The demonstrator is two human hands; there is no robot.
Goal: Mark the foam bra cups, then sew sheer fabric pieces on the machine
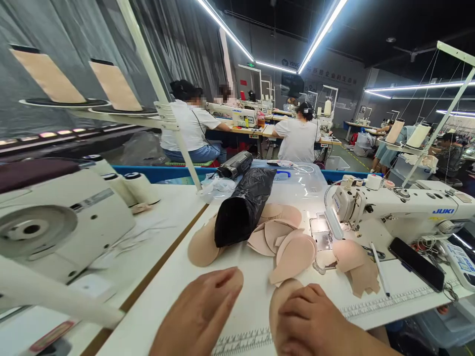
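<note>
My left hand (200,314) is closed, its thumb and fingers pinching a beige bra cup (236,283), most of which they hide. Closer to the middle, my right hand (309,319) has curled fingers gripping another rounded beige bra cup (279,301) by its right side, above the table's front edge. Just beyond my hands lies a loose pile of beige bra cups (297,257), some of them overlapping. A black plastic bag (252,198) rests against the pile, its mouth facing me.
On the right stands a white JUKI sewing machine (408,207), with a phone (417,263), a white pen (379,269) and beige pieces (358,264) near it. A printed ruler (393,299) runs along the front edge. Thread cones (115,86) stand upper left. Co-workers (299,133) sit ahead.
</note>
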